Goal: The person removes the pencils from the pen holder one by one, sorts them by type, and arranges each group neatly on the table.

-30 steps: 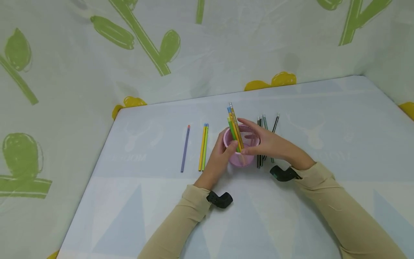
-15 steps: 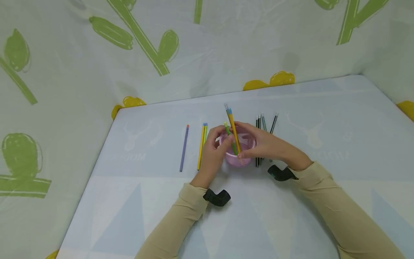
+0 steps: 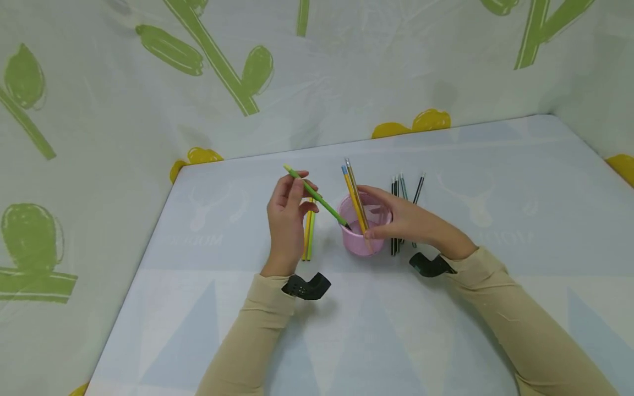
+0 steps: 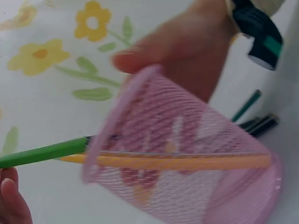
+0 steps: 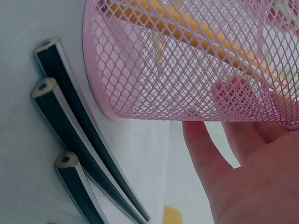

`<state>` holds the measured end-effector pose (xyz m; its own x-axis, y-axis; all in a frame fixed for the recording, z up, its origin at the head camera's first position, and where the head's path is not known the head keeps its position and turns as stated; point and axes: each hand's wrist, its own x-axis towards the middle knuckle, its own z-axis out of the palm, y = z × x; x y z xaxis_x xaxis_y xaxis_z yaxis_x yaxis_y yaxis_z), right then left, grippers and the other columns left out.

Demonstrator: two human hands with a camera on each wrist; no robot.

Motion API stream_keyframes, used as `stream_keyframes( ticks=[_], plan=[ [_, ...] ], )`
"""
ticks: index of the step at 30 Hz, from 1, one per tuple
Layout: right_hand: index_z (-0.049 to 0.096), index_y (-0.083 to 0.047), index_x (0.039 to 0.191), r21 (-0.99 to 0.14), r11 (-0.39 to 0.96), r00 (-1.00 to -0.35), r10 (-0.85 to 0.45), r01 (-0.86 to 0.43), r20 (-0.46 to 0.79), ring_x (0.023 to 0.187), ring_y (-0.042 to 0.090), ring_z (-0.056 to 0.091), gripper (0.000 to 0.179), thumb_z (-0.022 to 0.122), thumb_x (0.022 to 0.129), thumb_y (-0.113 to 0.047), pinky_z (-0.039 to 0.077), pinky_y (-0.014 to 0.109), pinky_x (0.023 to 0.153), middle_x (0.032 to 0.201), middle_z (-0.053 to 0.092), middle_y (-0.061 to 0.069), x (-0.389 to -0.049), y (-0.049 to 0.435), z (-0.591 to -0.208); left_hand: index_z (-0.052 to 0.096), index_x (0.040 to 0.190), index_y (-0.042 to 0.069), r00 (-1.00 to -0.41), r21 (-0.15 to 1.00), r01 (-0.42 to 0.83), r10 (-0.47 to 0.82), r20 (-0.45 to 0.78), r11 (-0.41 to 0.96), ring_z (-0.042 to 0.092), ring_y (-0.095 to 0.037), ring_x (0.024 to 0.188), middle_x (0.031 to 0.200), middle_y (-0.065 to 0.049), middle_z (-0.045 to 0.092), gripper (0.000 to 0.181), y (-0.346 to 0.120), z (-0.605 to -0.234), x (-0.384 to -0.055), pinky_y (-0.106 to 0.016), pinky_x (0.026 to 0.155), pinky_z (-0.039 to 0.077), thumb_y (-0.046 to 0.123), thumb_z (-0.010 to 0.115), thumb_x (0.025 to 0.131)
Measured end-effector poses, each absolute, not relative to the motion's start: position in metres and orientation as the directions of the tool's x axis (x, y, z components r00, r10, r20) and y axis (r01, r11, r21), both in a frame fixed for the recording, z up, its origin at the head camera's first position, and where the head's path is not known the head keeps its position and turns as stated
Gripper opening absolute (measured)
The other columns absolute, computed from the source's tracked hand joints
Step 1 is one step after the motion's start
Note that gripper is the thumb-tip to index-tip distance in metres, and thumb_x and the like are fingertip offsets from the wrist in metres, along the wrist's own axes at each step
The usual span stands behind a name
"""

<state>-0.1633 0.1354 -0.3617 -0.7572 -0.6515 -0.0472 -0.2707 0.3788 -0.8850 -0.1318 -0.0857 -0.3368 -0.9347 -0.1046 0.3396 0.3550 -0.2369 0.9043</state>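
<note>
My left hand (image 3: 284, 223) pinches a green pencil (image 3: 317, 195) that slants down to the right. Its dark tip is at the rim of a pink mesh pencil cup (image 3: 350, 242). The right hand (image 3: 421, 223) grips that cup from its right side, thumb at the near rim and fingers around the mesh. Inside lean a yellow pencil (image 3: 353, 192) with a blue end and a gold-toned pencil (image 3: 354, 184). In the left wrist view the green pencil (image 4: 46, 153) crosses the cup's mouth, and the yellow pencil (image 4: 187, 161) shows through the mesh.
Several dark pencils (image 3: 394, 220) lie just right of the cup, partly behind the right hand. A yellow pencil (image 3: 306, 236) and a yellow-green pencil (image 3: 311, 236) lie side by side at the left hand. Pale patterned cloth (image 3: 346, 341) covers the table.
My left hand has drawn the green pencil out of the cup, up and to the left. It now covers the purple pencil on the table. The right hand stays on the cup.
</note>
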Motion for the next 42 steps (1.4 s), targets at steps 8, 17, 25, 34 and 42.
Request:
stream_keyframes(
  ticks=[8,17,25,34,42],
  plan=[
    [0.02,-0.036,0.139,-0.875,0.409,-0.781,-0.622,-0.26,-0.058,0.125,0.021,0.032,0.081,0.07,0.075,-0.031,0.037,0.05,0.091,0.139,0.033,-0.002,-0.163,0.135,-0.363,0.056,0.114,0.008,-0.94,0.919,0.333,-0.157,0.305,-0.211,0.053,-0.025,0.072,0.083,-0.009,0.052,0.027,-0.112,-0.34,-0.147,-0.023,0.052,0.045,0.022,0.05,0.092],
    [0.02,-0.037,0.139,-0.892,0.381,-0.771,-0.634,-0.243,-0.06,0.124,0.021,0.032,0.081,0.07,0.075,-0.03,0.038,0.049,0.091,0.138,0.033,-0.003,-0.163,0.135,-0.366,0.053,0.124,0.024,-0.991,0.931,-0.065,-0.133,-0.018,0.36,0.055,-0.019,0.077,0.1,-0.007,0.057,0.035,-0.134,-0.368,-0.16,-0.036,0.064,0.05,0.018,0.05,0.09],
    [0.02,-0.038,0.138,-0.895,0.372,-0.768,-0.638,-0.248,-0.052,0.123,0.023,0.035,0.081,0.07,0.076,-0.029,0.04,0.048,0.089,0.138,0.033,-0.002,-0.167,0.136,-0.37,0.031,0.139,0.019,-0.997,0.727,-0.07,-0.026,-0.071,0.683,0.053,-0.015,0.086,0.111,-0.001,0.051,0.054,-0.138,-0.384,-0.166,-0.029,0.063,0.049,0.016,0.052,0.089],
    [0.02,-0.037,0.139,-0.898,0.368,-0.766,-0.641,-0.243,-0.055,0.123,0.023,0.035,0.081,0.07,0.076,-0.029,0.038,0.048,0.091,0.138,0.032,-0.002,-0.163,0.135,-0.365,0.045,0.131,0.015,-0.996,0.544,0.047,0.077,-0.033,0.838,0.049,-0.016,0.08,0.115,-0.007,0.046,0.046,-0.136,-0.394,-0.162,-0.029,0.064,0.043,0.017,0.058,0.087],
    [0.02,-0.037,0.139,-0.898,0.375,-0.775,-0.629,-0.232,-0.063,0.122,0.024,0.036,0.081,0.07,0.076,-0.028,0.039,0.047,0.091,0.138,0.032,-0.002,-0.162,0.135,-0.363,0.054,0.124,0.014,-0.998,0.536,0.06,0.041,0.047,0.842,0.048,-0.016,0.076,0.118,-0.006,0.043,0.036,-0.128,-0.394,-0.159,-0.029,0.063,0.042,0.026,0.052,0.089]
  ],
)
